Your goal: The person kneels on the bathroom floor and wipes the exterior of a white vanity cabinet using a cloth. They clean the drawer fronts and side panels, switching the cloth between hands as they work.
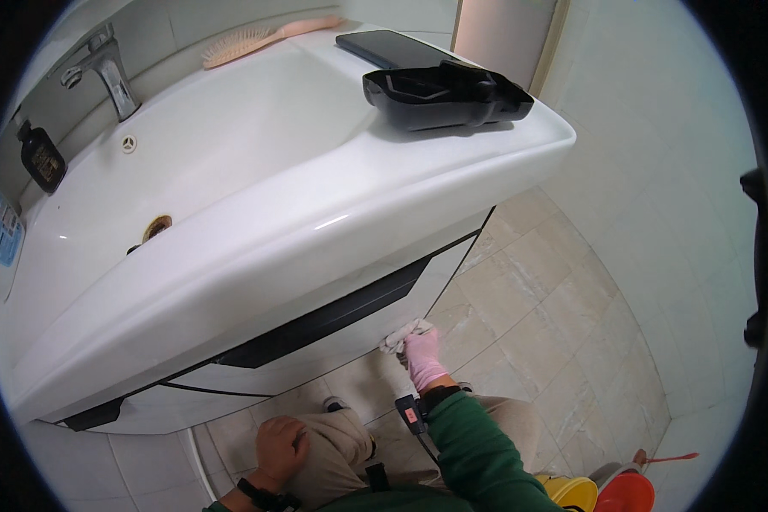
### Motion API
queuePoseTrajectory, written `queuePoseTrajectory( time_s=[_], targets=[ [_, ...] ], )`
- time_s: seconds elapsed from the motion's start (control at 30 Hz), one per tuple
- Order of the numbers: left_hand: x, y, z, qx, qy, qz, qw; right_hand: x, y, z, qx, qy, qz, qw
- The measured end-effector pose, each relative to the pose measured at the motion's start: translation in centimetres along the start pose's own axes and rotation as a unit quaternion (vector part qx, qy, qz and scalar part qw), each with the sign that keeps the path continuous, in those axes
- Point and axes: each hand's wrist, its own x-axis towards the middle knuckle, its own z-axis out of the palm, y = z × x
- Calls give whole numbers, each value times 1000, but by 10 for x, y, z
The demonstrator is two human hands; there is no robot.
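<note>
Right grip (420, 348): clamped on the cloth (404, 334), held just ahead at the cabinet front (418, 299). Left grip (282, 447): on the leg (337, 433), closure cannot be told. Cloth work appears under way; finished and remaining areas around the right grip are indistinguishable.

A pink hairbrush (263, 38) is lying on the back rim of the white washbasin (256, 128), near a dark smartphone (388, 48). A glossy black plastic shell (444, 101) is resting just in front of the phone. A chrome faucet (113, 77) is overhanging the bowl, and a dark bottle (43, 160) is standing left of it. Yellow (572, 492) and red buckets (627, 494) are sitting at the lower right.
</note>
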Motion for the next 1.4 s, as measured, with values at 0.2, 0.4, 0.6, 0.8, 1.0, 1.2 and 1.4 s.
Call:
queuePoseTrajectory(
  time_s=[0.2, 0.4, 0.6, 0.8, 1.0, 1.2, 1.4],
  targets=[
    [3, 5, -5, 3, -3, -4, 1000, 11, 78, 1, -88, 125, 59, 986],
    [6, 11, -9, -4, 12, 3, 1000, 17, 4, -23, 17, -76, 55, 995],
    [2, 10, -9, 1, 26, 15, 1000, -15, -81, -9, 35, 94, -115, 988],
    [-2, 6, -7, -4, 37, 18, 999, -32, -144, -10, -111, 146, -249, 951],
    [-2, 4, -4, -12, 36, 17, 999, -88, -152, 43, -227, 124, -337, 905],
    [-5, 1, -5, -4, 29, 15, 999, -134, -134, 86, -310, -35, -477, 821],
    [-8, -3, -4, -25, 25, -3, 999, -79, -163, 39, -103, 23, -341, 934]
  ],
)
